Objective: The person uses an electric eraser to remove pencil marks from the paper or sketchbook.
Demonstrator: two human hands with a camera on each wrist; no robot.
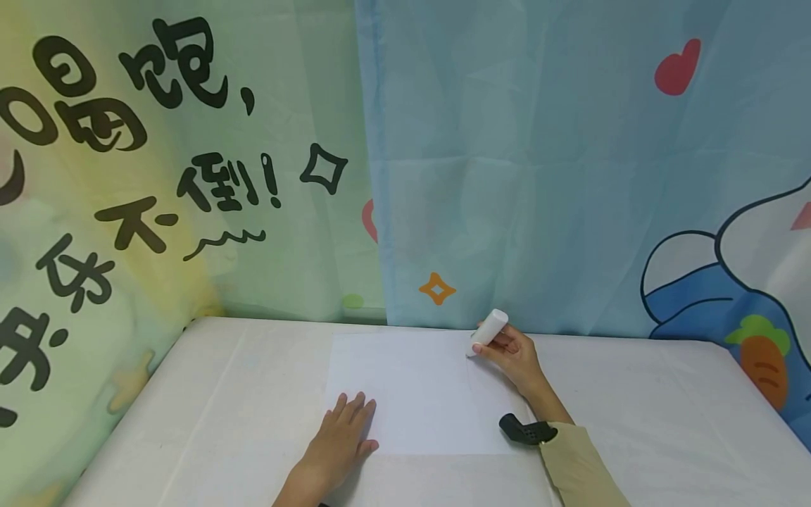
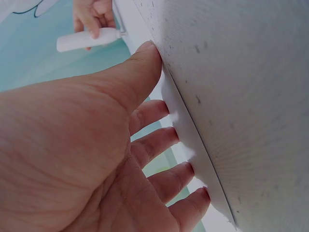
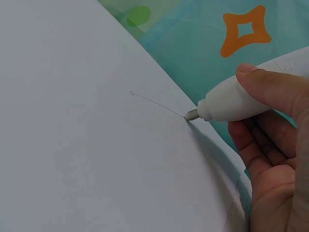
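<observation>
A white sheet of paper [image 1: 418,401] lies on the table. My right hand [image 1: 516,358] grips a thick white electric eraser [image 1: 490,329], thumb on one side and fingers on the other. In the right wrist view, the narrow tip of the electric eraser [image 3: 231,99] touches the paper near its edge, at the end of a thin faint line [image 3: 157,102]. My left hand [image 1: 338,440] rests at the paper's lower left, fingers spread and nearly straight. From the left wrist, its fingertips [image 2: 186,171] press on the sheet near its edge, and nothing is held.
A white cloth covers the table [image 1: 241,408], and small dark specks [image 2: 198,99] dot it near the left hand. A printed curtain [image 1: 507,176] hangs right behind the table's far edge. A black strapped device [image 1: 527,429] sits on the right wrist.
</observation>
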